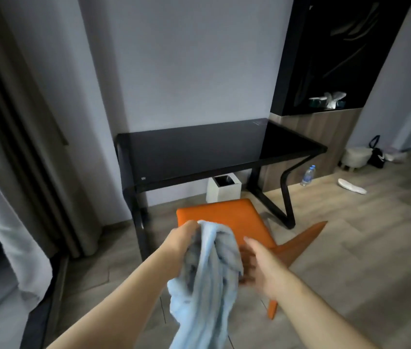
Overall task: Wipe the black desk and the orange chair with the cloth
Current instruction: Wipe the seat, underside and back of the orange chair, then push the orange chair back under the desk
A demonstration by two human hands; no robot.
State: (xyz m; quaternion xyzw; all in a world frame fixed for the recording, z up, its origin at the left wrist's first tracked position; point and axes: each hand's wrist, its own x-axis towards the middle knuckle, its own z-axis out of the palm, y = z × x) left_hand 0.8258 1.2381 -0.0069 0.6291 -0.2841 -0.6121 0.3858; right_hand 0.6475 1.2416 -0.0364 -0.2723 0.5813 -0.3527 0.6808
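Two bare hands meet above the orange chair [224, 215], just short of the black desk [199, 149] by the far wall. The left hand [183, 238] grips the top of a bunched pale blue cloth [207, 285], which hangs lengthwise, straight down. The right hand [260, 268], blurred, fingers spread, reaches beside it. Wiping seems not yet begun; next the cloth likely needs gathering into a pad.

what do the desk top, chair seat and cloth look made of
Desk top: probably black glass, glossy, with faint reflections. Chair seat: smooth orange, slight sheen, perhaps faux leather or plastic; cannot tell which. Cloth: soft pale blue fabric, likely microfibre or terry, hanging in limp folds.
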